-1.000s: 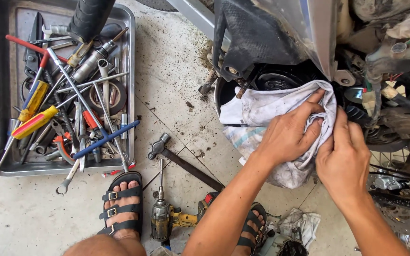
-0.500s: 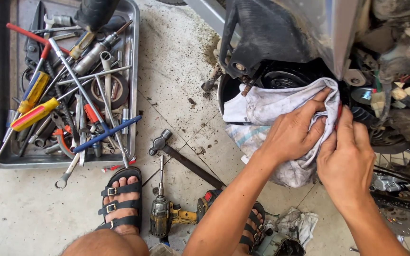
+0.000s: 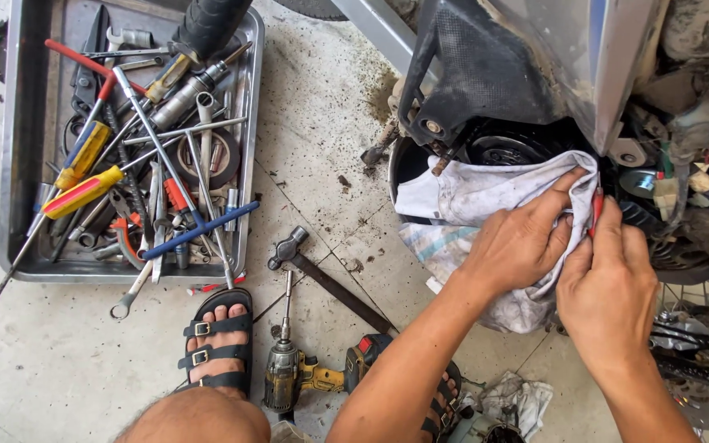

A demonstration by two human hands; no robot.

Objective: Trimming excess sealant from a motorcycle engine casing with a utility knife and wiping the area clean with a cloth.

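The left hand [image 3: 523,242] lies spread over a dirty white rag [image 3: 486,205], fingers curled into the cloth and pressing it against the open side of a motorbike engine [image 3: 494,148]. The right hand [image 3: 609,283] sits just beside it, closed on the rag's right edge, and a thin red tool [image 3: 596,209] sticks up between its fingers; whether it grips the tool or only the cloth, I cannot tell. The rag drapes down from the black engine housing toward the concrete floor [image 3: 313,164]. On the floor near the arms lie a hammer [image 3: 330,275] and a cordless drill [image 3: 305,369], with a sandalled foot [image 3: 215,344] beside them. A metal tray [image 3: 18,164] full of screwdrivers and wrenches sits well apart on the left.
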